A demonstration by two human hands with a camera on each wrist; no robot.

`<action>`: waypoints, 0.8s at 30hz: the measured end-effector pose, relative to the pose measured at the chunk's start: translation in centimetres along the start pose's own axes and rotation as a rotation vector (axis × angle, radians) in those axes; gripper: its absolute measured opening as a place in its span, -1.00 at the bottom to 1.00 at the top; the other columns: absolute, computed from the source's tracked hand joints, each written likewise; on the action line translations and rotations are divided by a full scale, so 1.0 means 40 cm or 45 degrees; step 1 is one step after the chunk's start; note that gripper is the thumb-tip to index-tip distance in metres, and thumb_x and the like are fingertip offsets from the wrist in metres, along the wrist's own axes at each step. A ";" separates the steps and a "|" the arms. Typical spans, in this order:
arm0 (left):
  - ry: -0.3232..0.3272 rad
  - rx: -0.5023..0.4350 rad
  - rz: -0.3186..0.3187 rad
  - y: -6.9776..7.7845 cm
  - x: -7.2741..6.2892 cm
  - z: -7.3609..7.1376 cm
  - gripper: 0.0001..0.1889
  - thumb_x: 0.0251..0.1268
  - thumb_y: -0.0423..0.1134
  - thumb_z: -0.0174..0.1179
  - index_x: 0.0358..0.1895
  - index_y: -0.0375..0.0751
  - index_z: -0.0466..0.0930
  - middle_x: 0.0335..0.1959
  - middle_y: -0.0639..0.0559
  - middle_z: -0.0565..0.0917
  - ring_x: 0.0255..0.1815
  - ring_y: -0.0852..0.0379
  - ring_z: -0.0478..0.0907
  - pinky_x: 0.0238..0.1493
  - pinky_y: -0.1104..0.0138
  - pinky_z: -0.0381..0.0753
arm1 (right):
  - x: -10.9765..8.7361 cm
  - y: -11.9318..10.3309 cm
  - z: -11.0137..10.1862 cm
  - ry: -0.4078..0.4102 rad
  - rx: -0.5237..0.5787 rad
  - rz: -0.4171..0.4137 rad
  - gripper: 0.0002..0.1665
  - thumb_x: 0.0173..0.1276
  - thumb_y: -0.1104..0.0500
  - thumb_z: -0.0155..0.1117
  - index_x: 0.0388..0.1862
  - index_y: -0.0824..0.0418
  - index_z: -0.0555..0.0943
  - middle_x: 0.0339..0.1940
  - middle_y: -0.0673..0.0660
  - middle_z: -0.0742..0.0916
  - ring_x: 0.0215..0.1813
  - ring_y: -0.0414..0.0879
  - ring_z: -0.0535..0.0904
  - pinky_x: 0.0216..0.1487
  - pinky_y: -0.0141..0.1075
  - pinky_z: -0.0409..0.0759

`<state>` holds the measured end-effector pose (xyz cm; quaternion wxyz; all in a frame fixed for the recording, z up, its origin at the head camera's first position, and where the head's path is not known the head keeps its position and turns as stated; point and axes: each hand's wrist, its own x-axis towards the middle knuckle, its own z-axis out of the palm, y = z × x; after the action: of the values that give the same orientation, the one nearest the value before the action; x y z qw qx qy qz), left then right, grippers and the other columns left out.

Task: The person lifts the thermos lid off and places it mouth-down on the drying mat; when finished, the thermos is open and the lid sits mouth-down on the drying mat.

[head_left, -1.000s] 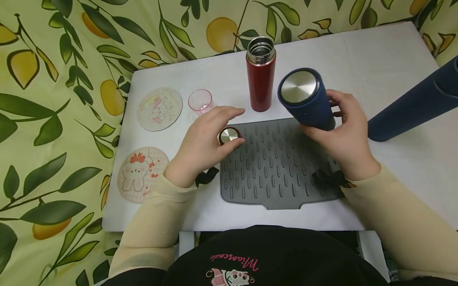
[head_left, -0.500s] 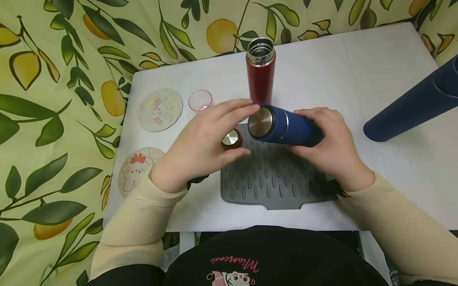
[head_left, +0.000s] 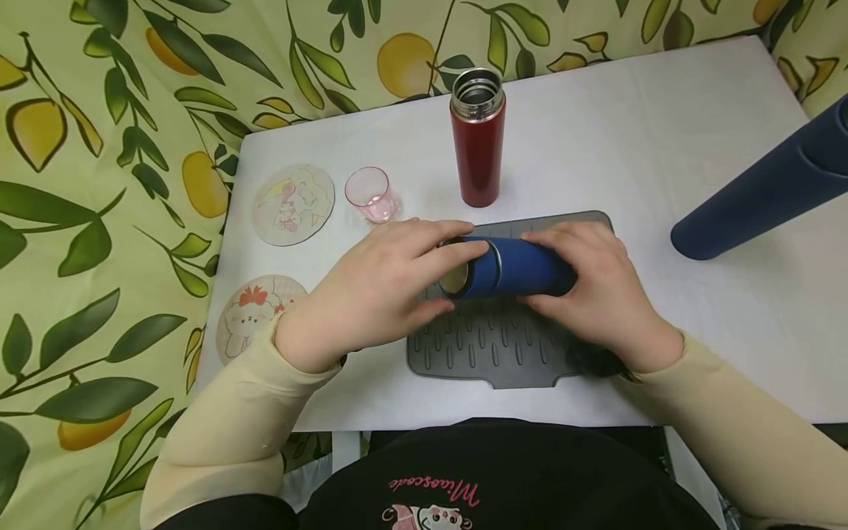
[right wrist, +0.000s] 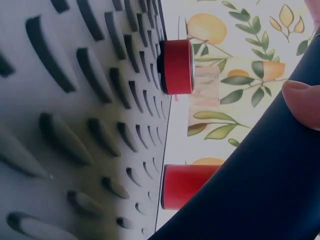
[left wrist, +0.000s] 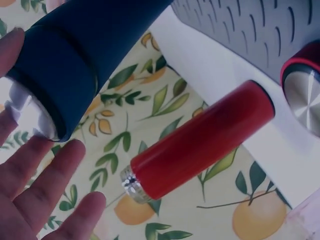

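My right hand (head_left: 606, 294) grips a blue thermos flask (head_left: 533, 266), which lies nearly level above the grey ribbed mat (head_left: 490, 353), its capped end pointing left. A silver disc (left wrist: 32, 112) tops that cap. At this end is my left hand (head_left: 371, 294), fingers extended over the cap and thumb below it; in the left wrist view the fingers (left wrist: 50, 190) look fairly straight and spread. Beyond the mat an uncapped red thermos flask (head_left: 478, 162) stands upright. Its red lid (right wrist: 177, 67) sits on the mat's far edge, hidden behind my left hand in the head view.
A small pink glass (head_left: 371, 195) stands left of the red flask. Two round printed coasters, one farther back (head_left: 293, 205) and one nearer (head_left: 255, 316), lie at the left. A tall dark blue cylinder (head_left: 755, 188) stands at the right on the white table (head_left: 662, 147).
My right hand has tipped the blue flask from base-or-cap-up to nearly level and brought it left and nearer. My left hand has come to its capped end.
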<state>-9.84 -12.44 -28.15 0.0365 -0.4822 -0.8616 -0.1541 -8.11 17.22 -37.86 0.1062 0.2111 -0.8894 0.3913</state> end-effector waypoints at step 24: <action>0.007 -0.131 -0.413 0.002 -0.025 0.065 -0.27 0.25 0.32 0.53 0.25 -0.17 0.69 0.12 -0.03 0.80 0.09 0.04 0.73 0.21 0.09 0.70 | -0.049 -0.004 0.027 0.115 -0.224 -0.172 -0.15 -0.13 0.22 0.87 0.26 0.23 0.77 0.12 0.33 0.81 0.17 0.35 0.61 0.19 0.31 0.46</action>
<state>-9.02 -12.44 -30.79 -0.0113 -0.3376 -0.9190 -0.2031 -6.32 16.92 -39.18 0.1903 0.2425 -0.8984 0.3128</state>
